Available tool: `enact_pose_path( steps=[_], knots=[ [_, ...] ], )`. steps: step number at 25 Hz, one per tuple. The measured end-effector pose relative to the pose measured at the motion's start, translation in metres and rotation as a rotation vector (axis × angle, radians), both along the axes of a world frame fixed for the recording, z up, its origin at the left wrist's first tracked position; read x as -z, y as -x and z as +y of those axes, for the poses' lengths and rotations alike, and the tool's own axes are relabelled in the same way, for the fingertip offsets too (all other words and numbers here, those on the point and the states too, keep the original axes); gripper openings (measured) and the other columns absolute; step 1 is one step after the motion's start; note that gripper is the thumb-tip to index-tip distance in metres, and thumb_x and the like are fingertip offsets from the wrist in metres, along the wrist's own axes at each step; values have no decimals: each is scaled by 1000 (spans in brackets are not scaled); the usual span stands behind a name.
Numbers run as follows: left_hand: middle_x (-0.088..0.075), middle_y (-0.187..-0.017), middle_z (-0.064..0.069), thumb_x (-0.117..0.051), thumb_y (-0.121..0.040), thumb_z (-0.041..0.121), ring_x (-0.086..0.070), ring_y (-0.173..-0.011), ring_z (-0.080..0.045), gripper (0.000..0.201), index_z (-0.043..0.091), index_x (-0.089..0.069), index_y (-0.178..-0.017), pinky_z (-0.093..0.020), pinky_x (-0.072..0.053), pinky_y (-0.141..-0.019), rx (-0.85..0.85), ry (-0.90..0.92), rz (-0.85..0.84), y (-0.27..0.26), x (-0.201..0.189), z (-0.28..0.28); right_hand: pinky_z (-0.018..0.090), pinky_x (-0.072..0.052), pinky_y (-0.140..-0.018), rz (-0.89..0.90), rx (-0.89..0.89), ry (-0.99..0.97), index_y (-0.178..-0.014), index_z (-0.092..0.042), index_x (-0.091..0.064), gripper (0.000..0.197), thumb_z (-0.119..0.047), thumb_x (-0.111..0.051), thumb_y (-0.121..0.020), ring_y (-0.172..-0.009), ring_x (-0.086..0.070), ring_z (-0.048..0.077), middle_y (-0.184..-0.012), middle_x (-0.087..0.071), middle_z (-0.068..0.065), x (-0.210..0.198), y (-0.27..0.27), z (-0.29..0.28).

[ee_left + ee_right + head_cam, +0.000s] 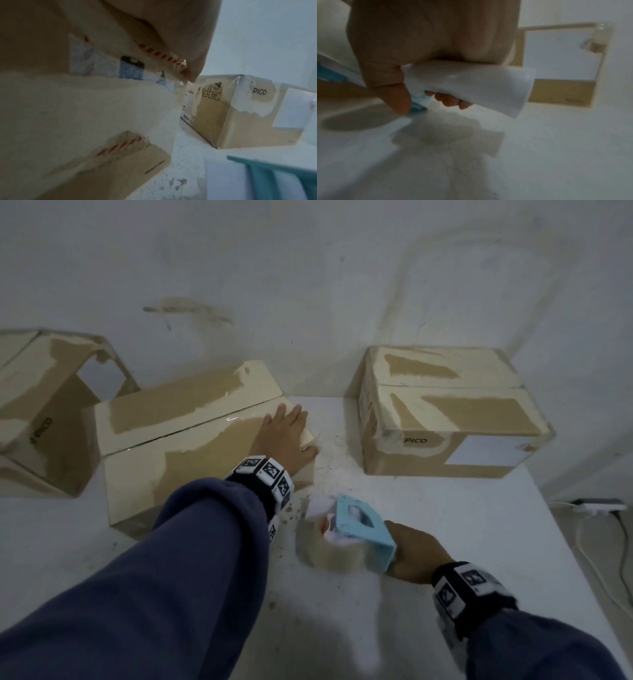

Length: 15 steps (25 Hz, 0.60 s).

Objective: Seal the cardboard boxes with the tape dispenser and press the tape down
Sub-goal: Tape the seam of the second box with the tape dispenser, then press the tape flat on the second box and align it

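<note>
Fingers of the right hand (pixel 416 556) curled round the handle of the blue tape dispenser (pixel 356 529), low over the white table (pixel 479 525). Flat and straight-fingered, the left hand (pixel 286 436) pressed the middle cardboard box (pixel 191 436), with the sealed box (pixel 452 412) well apart on the right.

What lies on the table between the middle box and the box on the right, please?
Only bare table speckled with crumbs separates the middle box from the right box, per the head view.

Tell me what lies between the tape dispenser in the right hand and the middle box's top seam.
Nothing visible lies on the white table between them. The right hand grips the light blue tape dispenser just right of the brown cardboard middle box. The left hand rests flat on the box's right end, near the seam.
</note>
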<state>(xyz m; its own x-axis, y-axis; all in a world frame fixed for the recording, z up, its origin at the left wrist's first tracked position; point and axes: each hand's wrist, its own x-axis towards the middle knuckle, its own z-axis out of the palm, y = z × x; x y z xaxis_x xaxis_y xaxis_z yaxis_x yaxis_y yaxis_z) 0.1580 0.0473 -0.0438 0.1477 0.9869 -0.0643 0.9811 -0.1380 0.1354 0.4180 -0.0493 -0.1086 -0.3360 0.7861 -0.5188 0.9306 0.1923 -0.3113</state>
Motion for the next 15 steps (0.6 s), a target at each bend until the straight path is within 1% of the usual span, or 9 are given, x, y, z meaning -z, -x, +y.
enact_pose_path(
  steps=[3,5,6,8,10,11,12,13,15],
  knots=[
    [-14,-158,-3,-44,-91,51,-9,-146,-27,77,13,-12,-149,-43,-12,-118,9,-12,-6,0,2,1,35,-36,-79,-121,-274,-85,-123,-16,-40,48,-26,-57,-80,-109,-51,29,-120,-48,7,15,4,7],
    [-12,-159,-3,-42,-91,53,-7,-146,-28,77,12,-12,-149,-42,-11,-118,50,3,19,3,1,1,39,-33,-81,-143,-369,-187,-120,-19,-41,45,-21,-57,-78,-105,-50,32,-115,-49,9,18,11,14],
    [-10,-159,-3,-42,-91,53,-5,-147,-28,77,12,-13,-149,-42,-11,-118,74,12,29,4,1,0,43,-38,-82,-142,-400,-239,-115,-23,-42,47,-20,-60,-71,-99,-54,33,-108,-54,9,18,12,17],
    [-6,-160,-4,-44,-91,53,-2,-147,-28,79,12,-12,-149,-41,-8,-119,126,45,35,6,1,1,50,-50,-72,-164,-440,-264,-101,-30,-43,59,-22,-68,-48,-81,-63,31,-89,-62,5,20,14,25],
    [-2,-160,-4,-46,-90,52,2,-147,-27,81,11,-10,-150,-39,-5,-119,183,71,36,6,2,2,48,-55,-64,-210,-437,-255,-95,-31,-44,70,-22,-76,-33,-74,-67,27,-83,-65,2,33,10,34],
    [-1,-160,-5,-47,-89,52,3,-147,-26,83,11,-8,-150,-38,-3,-119,214,78,47,5,2,2,46,-55,-64,-225,-441,-258,-94,-31,-44,74,-20,-80,-31,-76,-68,27,-84,-67,3,29,12,34],
    [1,-160,-6,-49,-88,52,4,-147,-26,86,10,-5,-150,-36,-2,-119,238,82,56,5,1,3,46,-55,-69,-229,-457,-288,-98,-30,-42,75,-18,-83,-36,-85,-68,30,-92,-67,6,23,15,34],
    [4,-160,-7,-51,-87,52,3,-147,-25,90,9,-3,-150,-36,-3,-119,245,84,50,6,1,3,47,-51,-82,-214,-466,-292,-107,-30,-39,72,-15,-80,-50,-102,-62,34,-109,-64,10,16,17,34],
    [10,-159,-8,-55,-83,55,-4,-147,-27,99,8,1,-150,-36,-8,-119,197,72,-5,7,1,3,44,-31,-106,-142,-351,-236,-135,-25,-30,67,-7,-59,-78,-135,-32,34,-142,-39,11,5,22,38]
  ],
)
